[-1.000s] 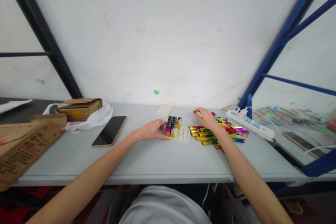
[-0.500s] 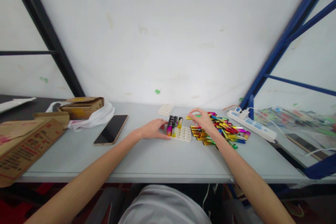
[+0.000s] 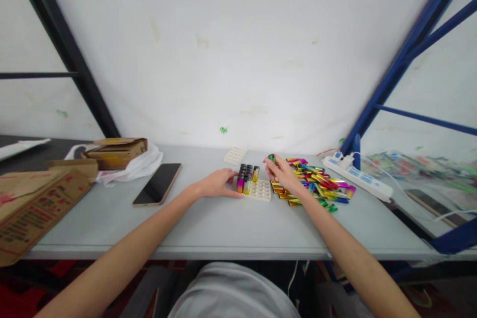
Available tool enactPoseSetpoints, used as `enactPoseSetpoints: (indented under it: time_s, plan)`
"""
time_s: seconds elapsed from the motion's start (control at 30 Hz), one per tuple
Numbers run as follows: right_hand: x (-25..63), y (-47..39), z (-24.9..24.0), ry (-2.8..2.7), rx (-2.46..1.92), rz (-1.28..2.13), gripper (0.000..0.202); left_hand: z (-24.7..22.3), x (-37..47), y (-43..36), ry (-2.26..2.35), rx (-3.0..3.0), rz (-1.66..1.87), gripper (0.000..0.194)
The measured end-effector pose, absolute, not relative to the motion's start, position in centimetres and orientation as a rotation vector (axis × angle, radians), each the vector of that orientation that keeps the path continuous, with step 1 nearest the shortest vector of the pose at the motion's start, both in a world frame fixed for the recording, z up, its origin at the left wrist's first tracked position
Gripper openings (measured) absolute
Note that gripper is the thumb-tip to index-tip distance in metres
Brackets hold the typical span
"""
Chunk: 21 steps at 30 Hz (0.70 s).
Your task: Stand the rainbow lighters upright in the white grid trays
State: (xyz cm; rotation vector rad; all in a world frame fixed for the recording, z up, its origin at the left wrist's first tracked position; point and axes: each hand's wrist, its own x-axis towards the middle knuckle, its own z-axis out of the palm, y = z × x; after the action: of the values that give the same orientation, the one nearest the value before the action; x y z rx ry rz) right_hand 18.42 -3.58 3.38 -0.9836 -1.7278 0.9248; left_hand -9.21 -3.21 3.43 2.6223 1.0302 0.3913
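My left hand (image 3: 219, 183) lies at the left end of a white tray with round holes (image 3: 263, 191), its thumb along the near corner and its fingers bent behind. It grips the tray there; the far fingertips are partly hidden. Several lighters (image 3: 245, 179) with black tops stand upright in the tray's left part, and a yellow one (image 3: 255, 174) stands a little to their right. Above and right of the tray, my right hand (image 3: 281, 173) is closed on a lighter (image 3: 272, 158), its dark green end showing upward. Under and beside the right wrist lies a loose pile of shiny coloured lighters (image 3: 322, 181).
A second white holed tray (image 3: 235, 155) lies near the wall. To the left are a phone (image 3: 158, 184), a small cardboard box (image 3: 119, 153) on white plastic, and a larger carton (image 3: 44, 203). A power strip (image 3: 359, 177) with plugs lies behind the pile.
My right hand has moved slightly left from the pile, and the lighter in it has turned from lying flat to upright. My left hand and the tray have stayed put.
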Motion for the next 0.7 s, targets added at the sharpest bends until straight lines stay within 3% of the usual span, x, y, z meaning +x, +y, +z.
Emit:
enactPoseSetpoints:
  time_s: [0.27,0.7]
  plan:
    - [17.1,-4.4,3.5,-1.585,-1.164,0.950,0.062,3.2,-9.3,-3.1,1.020,2.628,0.417,0.060]
    - [16.5,-4.5,3.1,-1.593,-1.307,0.821,0.050,3.3,-9.3,-3.1,1.015,2.623,0.414,0.057]
